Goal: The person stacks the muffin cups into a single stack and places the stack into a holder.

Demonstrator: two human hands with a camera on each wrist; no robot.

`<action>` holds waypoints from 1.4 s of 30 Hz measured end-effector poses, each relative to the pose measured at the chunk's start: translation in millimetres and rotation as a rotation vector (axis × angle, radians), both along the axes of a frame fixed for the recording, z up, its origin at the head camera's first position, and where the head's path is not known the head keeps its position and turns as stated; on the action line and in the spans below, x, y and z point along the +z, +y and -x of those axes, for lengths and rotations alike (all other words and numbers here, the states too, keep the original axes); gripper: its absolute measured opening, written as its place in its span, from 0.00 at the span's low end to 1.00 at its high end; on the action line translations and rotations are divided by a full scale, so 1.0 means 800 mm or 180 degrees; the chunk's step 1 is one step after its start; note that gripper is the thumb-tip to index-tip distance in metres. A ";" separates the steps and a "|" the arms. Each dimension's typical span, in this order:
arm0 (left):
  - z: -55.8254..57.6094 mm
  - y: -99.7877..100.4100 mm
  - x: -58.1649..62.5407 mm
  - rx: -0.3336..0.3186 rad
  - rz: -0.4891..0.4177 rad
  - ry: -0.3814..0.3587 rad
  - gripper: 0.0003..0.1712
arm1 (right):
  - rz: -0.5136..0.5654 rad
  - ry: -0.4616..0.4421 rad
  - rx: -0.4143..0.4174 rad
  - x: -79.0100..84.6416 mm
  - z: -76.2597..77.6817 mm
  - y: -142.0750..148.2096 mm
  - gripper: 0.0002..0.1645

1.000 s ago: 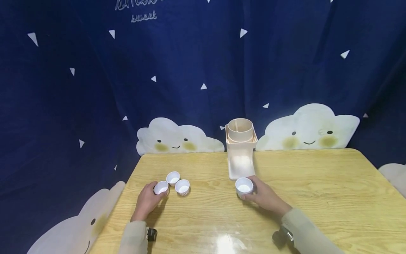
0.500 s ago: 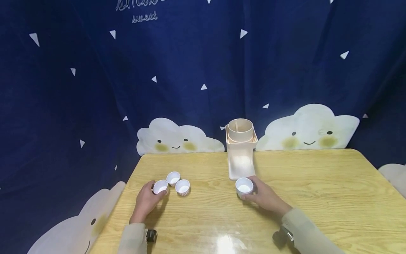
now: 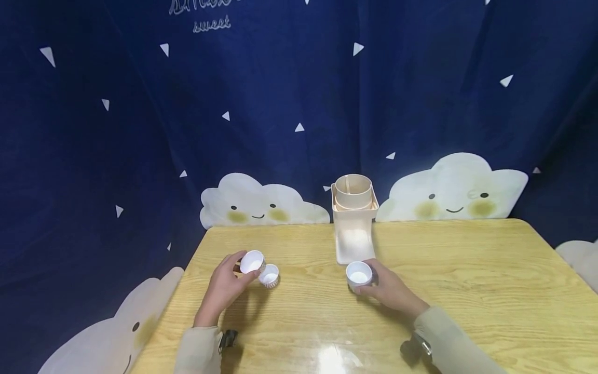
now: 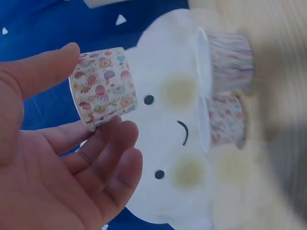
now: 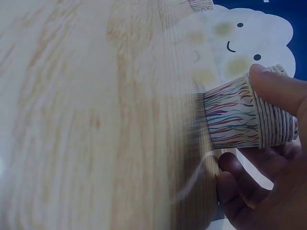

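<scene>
My left hand pinches a small paper cup by its side, raised off the table and tilted. Its outside carries a colorful doodle print, seen in the left wrist view, with the thumb on one side and fingers below. Two more paper cups stand on the wooden table: one with wavy stripes and one with a reddish pattern. The lifted cup covers one of them in the head view. My right hand grips a nested stack of paper cups with multicolored streaks, upright at the table.
A cream stand with a round open tube on top is at the table's back edge, just behind the right hand. The wooden table reaches to a dark blue curtain printed with clouds and triangles.
My left hand has lifted its cup and carried it right and away from me, over the other two cups. The right hand stays in place with its stack.
</scene>
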State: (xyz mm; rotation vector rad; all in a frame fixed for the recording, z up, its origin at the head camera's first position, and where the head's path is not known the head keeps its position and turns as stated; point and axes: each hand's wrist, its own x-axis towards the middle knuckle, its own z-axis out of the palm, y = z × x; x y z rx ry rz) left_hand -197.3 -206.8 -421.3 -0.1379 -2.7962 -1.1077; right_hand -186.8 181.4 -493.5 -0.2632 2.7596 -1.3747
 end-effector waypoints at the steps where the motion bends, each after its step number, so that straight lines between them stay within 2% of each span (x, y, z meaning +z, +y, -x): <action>1: 0.000 0.003 0.002 -0.0023 0.0000 0.0006 0.36 | -0.0008 0.0005 0.0003 0.000 0.000 0.000 0.40; 7: 0.003 0.024 0.006 -0.0166 -0.0103 0.0049 0.36 | -0.0015 0.0020 0.0008 0.001 -0.001 -0.001 0.39; 15: -0.001 0.061 0.014 -0.0412 -0.0244 0.0063 0.36 | 0.0003 0.0008 0.0026 0.002 -0.002 -0.001 0.40; 27: 0.015 0.121 0.004 -0.0945 -0.0232 0.0039 0.35 | -0.0015 0.0052 -0.0010 0.000 -0.001 0.000 0.39; 35: 0.029 0.155 -0.005 -0.1154 -0.0214 -0.0011 0.35 | 0.0061 0.0032 0.0010 0.000 -0.001 -0.002 0.39; 42: 0.036 0.177 -0.004 -0.1317 -0.0224 -0.0011 0.33 | 0.0044 0.0027 -0.0004 -0.002 0.000 -0.001 0.39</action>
